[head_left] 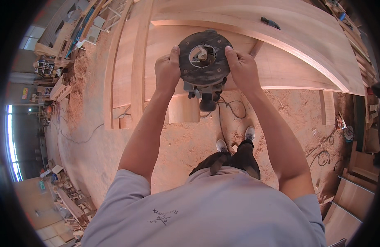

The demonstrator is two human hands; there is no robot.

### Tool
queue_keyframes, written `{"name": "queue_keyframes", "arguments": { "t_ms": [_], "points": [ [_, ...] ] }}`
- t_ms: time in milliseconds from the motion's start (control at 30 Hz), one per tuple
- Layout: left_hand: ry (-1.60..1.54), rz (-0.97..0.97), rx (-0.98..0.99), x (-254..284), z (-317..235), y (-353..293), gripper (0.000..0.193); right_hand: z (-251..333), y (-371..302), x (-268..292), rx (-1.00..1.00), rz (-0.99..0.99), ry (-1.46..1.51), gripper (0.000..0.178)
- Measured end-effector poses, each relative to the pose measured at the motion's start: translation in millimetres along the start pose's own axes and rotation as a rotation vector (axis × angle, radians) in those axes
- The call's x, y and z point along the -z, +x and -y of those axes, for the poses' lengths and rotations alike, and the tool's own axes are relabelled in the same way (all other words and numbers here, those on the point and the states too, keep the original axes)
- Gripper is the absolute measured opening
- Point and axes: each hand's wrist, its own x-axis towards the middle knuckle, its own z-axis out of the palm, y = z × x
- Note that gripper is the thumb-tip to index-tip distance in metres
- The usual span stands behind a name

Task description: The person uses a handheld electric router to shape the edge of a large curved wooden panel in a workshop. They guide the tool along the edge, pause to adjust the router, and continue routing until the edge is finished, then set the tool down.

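Between my two hands a router (185, 68) is held up, turned so its round black base faces me. A bit or collet shows in the hole at the base's middle, too small to make out fully. My left hand (168, 70) grips the left rim with the thumb on the base. On the opposite rim my right hand (242, 68) is closed the same way. A dark knob (207, 102) sticks out below the base. Behind the router lies a large wooden panel (288, 66), with a curved wooden strip (256, 33) across it.
Long boards (139, 61) stretch along the panel's left side. A dark hand tool (270, 22) rests on the panel's far part. A black cord (238, 116) loops down near my feet. Sawdust covers the floor (177, 144). Wood offcuts (70, 201) are heaped at the left.
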Motion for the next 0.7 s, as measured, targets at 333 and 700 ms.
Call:
{"name": "queue_keyframes", "arguments": {
  "t_ms": [333,700],
  "points": [
    [0.053,0.001,-0.129,0,26,20,0.068,-9,7,-5,0.035,0.002,0.031,0.057],
    [0.118,-0.039,0.047,-4,2,-1,0.059,-19,-17,5,-0.175,-0.02,0.292,0.06]
  ]
}}
